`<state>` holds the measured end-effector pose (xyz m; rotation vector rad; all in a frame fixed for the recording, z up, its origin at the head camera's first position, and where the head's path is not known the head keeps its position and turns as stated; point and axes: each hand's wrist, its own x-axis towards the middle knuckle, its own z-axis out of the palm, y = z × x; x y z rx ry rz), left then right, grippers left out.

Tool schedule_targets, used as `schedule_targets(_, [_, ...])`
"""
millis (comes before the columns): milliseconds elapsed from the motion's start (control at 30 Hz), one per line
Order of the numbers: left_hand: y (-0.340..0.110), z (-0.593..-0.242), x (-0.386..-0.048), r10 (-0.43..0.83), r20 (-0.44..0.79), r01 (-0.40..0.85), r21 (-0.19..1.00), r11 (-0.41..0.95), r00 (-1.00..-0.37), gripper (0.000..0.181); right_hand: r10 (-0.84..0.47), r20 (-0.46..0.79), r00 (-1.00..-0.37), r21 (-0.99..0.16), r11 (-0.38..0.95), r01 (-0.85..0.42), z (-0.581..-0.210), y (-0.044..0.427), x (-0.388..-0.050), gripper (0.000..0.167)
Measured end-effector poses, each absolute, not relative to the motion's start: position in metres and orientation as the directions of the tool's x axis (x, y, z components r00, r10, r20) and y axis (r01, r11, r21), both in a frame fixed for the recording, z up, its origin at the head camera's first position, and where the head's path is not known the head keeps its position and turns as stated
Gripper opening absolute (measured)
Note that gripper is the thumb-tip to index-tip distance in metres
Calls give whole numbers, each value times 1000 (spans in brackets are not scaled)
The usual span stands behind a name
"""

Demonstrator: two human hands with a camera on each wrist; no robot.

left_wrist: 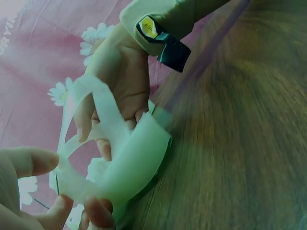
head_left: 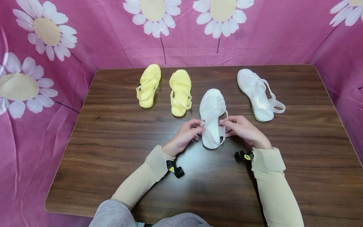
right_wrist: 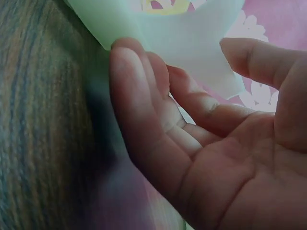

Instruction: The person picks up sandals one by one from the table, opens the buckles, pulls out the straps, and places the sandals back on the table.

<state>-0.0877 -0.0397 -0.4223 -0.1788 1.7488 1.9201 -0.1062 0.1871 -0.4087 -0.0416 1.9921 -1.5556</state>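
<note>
Two yellow sandals [head_left: 148, 86] are set on the table [head_left: 107, 138] beyond the left hand [head_left: 184, 132]. A white sandal [head_left: 211, 124] is placed between the hands; its left edge is pinched by the left hand beside a small shiny fitting [head_left: 202, 123], and its strap [head_left: 225, 127] is grasped between thumb and fingers by the right hand [head_left: 245, 129]. Beyond the right hand, another white sandal [head_left: 259, 97] is seen. The strap is seemingly being adjusted; the edge should be steadied by the left hand and the soft strap eased gently, without twisting. Pale lettering [left_wrist: 8, 28] beyond the left hand, and small marks on the right wrist's yellow label [left_wrist: 149, 27], cannot be read surely.
</note>
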Motion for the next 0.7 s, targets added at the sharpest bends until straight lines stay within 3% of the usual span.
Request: schedule_targets(700, [-52,-424,-89,384,-433,-413,900,140,-815,33,-433,-431,-792,-878,404,256,-402,188,-105,35])
